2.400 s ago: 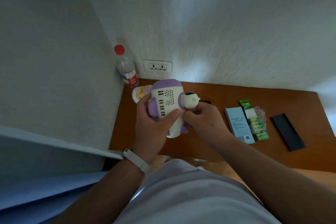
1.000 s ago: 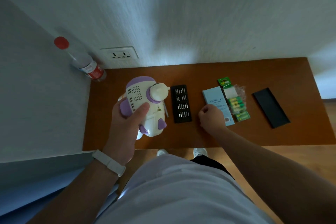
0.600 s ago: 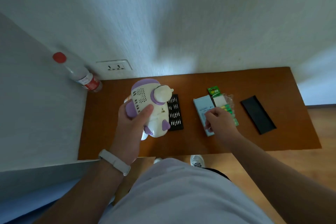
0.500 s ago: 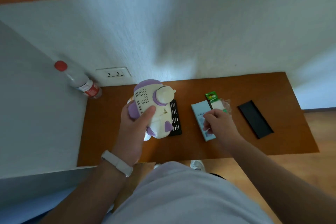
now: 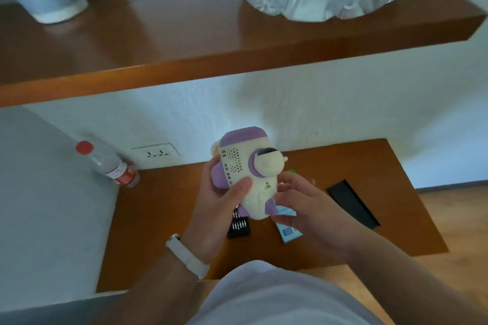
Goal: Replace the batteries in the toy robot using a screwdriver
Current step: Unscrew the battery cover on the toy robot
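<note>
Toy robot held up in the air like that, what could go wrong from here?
1. The toy robot is off the desk, gripped by the left hand and the right hand. If it slips, it may drop onto the open bit set below and scatter bits.
2. Neither hand shows a screwdriver; fetching one would probably leave a one-hand grip on a smooth, rounded body.

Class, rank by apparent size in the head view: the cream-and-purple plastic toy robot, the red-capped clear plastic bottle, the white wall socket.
1. toy robot, though it is held nearer the camera, which enlarges it
2. bottle
3. wall socket
</note>
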A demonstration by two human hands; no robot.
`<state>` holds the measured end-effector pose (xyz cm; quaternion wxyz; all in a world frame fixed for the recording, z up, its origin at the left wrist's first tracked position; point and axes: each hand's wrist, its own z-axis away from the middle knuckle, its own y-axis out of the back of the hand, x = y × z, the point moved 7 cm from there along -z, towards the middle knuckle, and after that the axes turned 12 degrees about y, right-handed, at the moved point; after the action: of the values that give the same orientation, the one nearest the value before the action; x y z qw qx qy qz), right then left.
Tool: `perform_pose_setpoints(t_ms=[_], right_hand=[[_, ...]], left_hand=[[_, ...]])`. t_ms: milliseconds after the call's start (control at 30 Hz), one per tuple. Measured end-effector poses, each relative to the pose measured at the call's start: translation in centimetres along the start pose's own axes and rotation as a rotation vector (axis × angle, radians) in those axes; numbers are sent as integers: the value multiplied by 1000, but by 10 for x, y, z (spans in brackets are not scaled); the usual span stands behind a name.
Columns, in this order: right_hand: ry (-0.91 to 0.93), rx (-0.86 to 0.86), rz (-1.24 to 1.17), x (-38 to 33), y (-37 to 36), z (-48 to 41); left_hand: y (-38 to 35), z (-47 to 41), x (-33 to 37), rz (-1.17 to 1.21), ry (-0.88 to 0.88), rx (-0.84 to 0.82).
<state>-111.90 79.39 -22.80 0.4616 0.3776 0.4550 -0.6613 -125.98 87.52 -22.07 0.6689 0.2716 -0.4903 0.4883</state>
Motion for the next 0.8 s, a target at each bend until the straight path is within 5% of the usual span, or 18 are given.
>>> perform_pose_setpoints(t_ms=[800], right_hand=[[213, -60, -106, -18, 60, 6]], left_hand=[[-88, 2, 12, -37, -87, -80]])
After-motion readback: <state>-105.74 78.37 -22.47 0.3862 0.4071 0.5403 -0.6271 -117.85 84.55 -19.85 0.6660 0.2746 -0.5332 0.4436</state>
